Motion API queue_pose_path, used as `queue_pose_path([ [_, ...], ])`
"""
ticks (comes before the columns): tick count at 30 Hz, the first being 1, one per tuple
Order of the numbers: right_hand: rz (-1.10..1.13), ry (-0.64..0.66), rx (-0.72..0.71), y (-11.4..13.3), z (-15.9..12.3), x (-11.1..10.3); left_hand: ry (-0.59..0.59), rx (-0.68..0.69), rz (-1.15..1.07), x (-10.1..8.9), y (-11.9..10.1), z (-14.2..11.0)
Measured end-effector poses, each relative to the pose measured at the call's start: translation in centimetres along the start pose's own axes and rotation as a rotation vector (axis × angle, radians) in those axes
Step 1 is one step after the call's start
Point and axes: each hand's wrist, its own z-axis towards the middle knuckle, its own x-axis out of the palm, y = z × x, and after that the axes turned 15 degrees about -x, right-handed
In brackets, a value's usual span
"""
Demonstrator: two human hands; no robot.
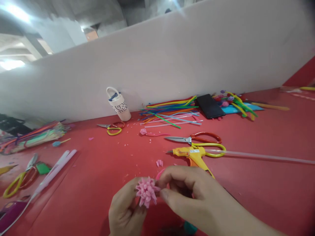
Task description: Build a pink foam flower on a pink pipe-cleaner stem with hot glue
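Observation:
A small pink flower [147, 191] with many pointed petals is held up over the red table. My left hand [126, 206] is closed around it from below, the grip partly hidden by the petals. At the flower's right side, my right hand [187, 193] pinches thumb to forefinger against a petal edge; whether a separate piece is between the tips is too small to tell. Just beyond my right hand lies a yellow glue gun [194, 153] with a long clear glue stick. Loose pink petal pieces [159, 163] are scattered in front of my hands.
Red-and-yellow scissors [180, 140] lie behind the glue gun. Coloured strips [169, 111], a black phone [211, 106] and a white cup [119, 107] stand or lie along the white partition [172, 55]. More scissors [21, 178] and a purple tool [12, 213] with a cord are at left.

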Motion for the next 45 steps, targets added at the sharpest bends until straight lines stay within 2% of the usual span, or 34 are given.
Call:
queue_pose_path([
  [5,0.027,-0.018,0.020,0.0,0.2,0.2,0.044,-0.095,0.052,-0.4,-0.1,0.0],
  [10,0.050,-0.027,-0.008,-0.1,0.1,0.3,0.103,-0.158,0.007,-0.3,-0.6,0.0],
  [18,0.026,-0.003,-0.063,0.1,0.0,0.4,-0.022,0.079,0.076,0.0,-0.2,-0.1],
  [24,-0.060,0.016,-0.129,-0.1,-0.1,0.4,-0.010,0.155,0.200,-0.2,-0.1,0.0],
  [30,-0.068,0.015,-0.119,-0.1,-0.2,0.4,-0.007,0.169,0.281,-0.3,0.0,0.2],
  [36,-0.077,0.021,-0.089,-0.1,-0.2,0.4,0.005,0.293,0.209,0.0,0.3,0.6],
  [41,-0.062,0.019,0.002,0.4,0.1,0.0,0.016,0.402,0.113,0.2,0.4,0.9],
  [45,-0.053,-0.002,0.010,0.4,0.2,-0.2,-0.010,0.447,0.110,0.3,0.5,1.0],
])
